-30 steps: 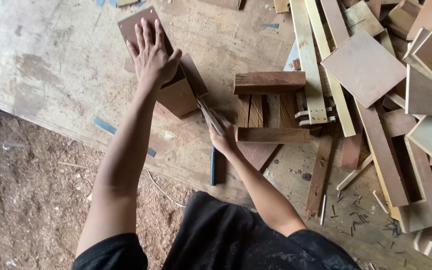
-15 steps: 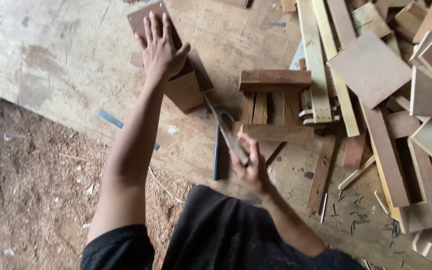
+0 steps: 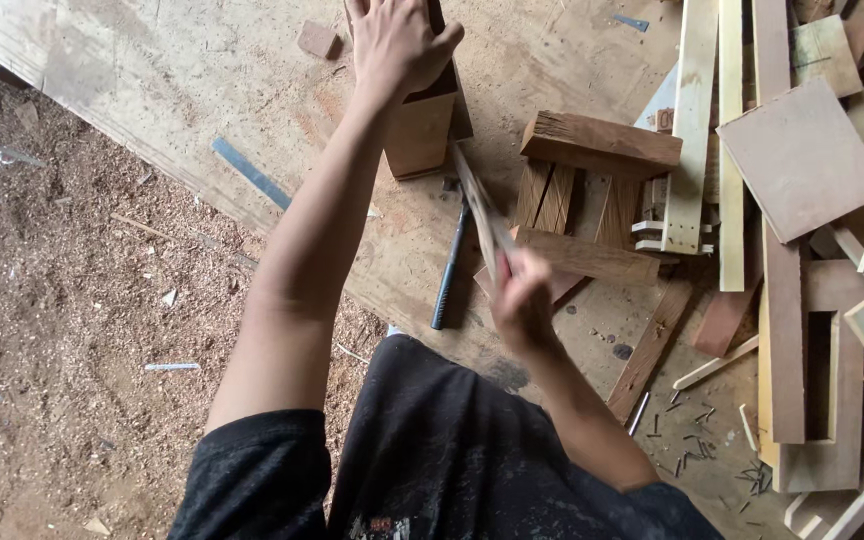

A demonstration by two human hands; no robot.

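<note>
We see the left hand (image 3: 399,42) laid flat on top of a small wooden box (image 3: 420,122), fingers spread and pressing down on its upper board; the box stands on the plywood board (image 3: 152,70), and we cannot tell what is inside it. The right hand (image 3: 522,300) is blurred, its fingers curled tight around the handle of a thin tool (image 3: 479,208) whose far end points up toward the box, just below the left fingers. Beside the right fingers, toward the left hand, lies a dark metal bar (image 3: 449,268). On the far side of the right fingers sits a slatted wooden frame (image 3: 592,200), and beyond it a heap of offcut boards (image 3: 802,160). We make out no packages or labels
</note>
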